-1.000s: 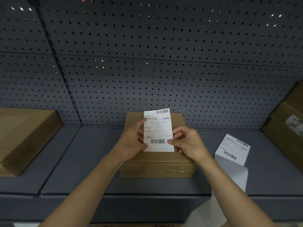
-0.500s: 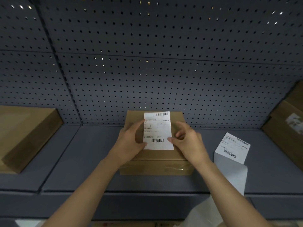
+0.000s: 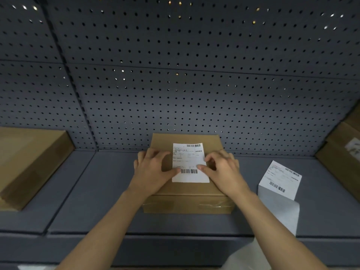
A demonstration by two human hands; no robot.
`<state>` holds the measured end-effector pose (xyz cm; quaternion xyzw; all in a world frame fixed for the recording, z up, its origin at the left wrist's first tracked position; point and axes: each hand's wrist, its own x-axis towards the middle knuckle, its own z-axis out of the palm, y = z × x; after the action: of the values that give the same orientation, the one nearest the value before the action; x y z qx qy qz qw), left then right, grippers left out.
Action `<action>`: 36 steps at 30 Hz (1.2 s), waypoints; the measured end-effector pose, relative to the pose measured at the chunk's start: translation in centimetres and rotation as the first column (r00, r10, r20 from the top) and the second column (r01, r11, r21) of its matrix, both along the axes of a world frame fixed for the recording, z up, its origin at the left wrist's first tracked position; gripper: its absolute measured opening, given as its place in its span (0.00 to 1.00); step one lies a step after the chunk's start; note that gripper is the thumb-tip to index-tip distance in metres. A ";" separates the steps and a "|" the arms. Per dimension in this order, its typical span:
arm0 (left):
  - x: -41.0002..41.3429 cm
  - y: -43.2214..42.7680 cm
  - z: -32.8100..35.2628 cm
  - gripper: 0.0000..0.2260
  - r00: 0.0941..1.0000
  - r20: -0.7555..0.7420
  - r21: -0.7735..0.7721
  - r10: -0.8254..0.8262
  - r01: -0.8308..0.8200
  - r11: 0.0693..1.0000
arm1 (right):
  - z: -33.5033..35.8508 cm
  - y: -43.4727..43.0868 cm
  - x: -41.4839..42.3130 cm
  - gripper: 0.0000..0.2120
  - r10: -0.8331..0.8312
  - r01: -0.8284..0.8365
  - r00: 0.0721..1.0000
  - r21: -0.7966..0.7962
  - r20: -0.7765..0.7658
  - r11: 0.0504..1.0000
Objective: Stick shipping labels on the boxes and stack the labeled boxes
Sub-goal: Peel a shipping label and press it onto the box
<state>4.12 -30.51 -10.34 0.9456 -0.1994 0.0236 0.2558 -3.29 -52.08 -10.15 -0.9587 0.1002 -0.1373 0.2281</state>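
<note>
Head view: L hand (image 3: 153, 172) + R hand (image 3: 223, 173) lying spread, uncurled, thumbs pressing shipping label (image 3: 190, 162) flat on top of centre box (image 3: 187, 204); gripping nothing. Box sitting on shelf (image 3: 101, 191) at pegboard (image 3: 175, 84). Label strip (image 3: 280, 180) lying at box's 3 o'clock; 2nd box (image 3: 29, 162) sitting at 9.

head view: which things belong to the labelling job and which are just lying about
In the job: label, middle box, left hand, right hand, spare label strip.
Lying about for now: left box, right box, pegboard.
</note>
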 end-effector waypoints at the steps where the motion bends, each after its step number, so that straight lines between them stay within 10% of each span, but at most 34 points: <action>1: 0.3 -0.2 0.0 0.32 1.000 -0.009 -0.002 0.014 -0.014 1.000 | 0.0 -0.1 0.5 0.16 -0.013 0.013 1.000 -0.001 -0.006 1.000; 23: 6.8 -3.9 0.7 0.18 0.984 -0.020 -0.013 0.179 -0.179 0.984 | -0.3 -2.1 8.4 0.17 -0.290 0.289 0.957 -0.085 -0.005 0.954; 30: 5.4 -0.1 0.1 0.23 0.980 -0.109 -0.285 0.169 -0.193 0.939 | -0.7 -2.7 5.5 0.07 0.169 -0.126 0.953 -0.176 0.253 0.976; 36: 3.5 1.5 -1.6 0.23 0.839 -0.543 -0.540 -0.036 -0.316 0.780 | -1.2 -0.5 3.6 0.30 0.507 -0.527 0.849 -0.160 -0.149 0.835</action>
<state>7.60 -29.03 -11.91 0.7934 -0.0293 -0.1525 0.5886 0.27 -52.60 -11.35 -0.9732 -0.1653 -0.0315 0.1565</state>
